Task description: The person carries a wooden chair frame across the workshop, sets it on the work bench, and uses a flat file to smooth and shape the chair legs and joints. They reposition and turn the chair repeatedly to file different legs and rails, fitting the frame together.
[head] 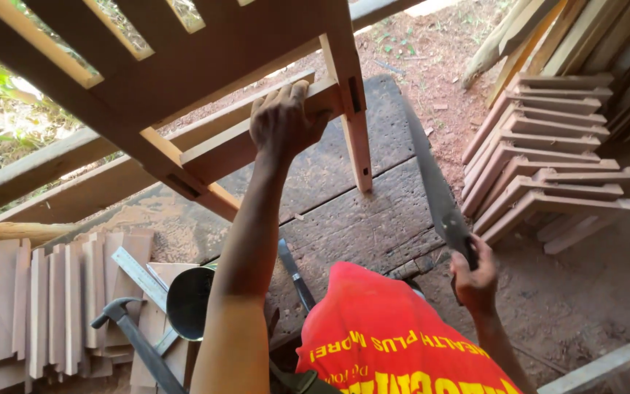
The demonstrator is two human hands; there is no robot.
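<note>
While the left hand (282, 120) clasps the wooden frame (205, 80), the right hand's (473, 276) grip wraps the saw (432, 182) handle.

A dark, worn plank table (344, 211) carries sawdust (176, 226). On it lie stacked wood pieces (45, 306), a hammer (136, 343) and a metal square (140, 277)

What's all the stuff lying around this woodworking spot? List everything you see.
Wooden frame: one, tan and brown, raised over the bench.
Workbench: one, dark weathered planks, centre.
Handsaw: one, dark blade, right of the bench.
Shaped wooden pieces: a stack, reddish-brown, on the ground at right.
Flat boards: a row, pale brown, lower left.
Hammer: one, dark, lower left.
Metal cup: one, dark, beside the hammer.
Left hand: grips a frame rail.
Right hand: holds the saw handle.
</note>
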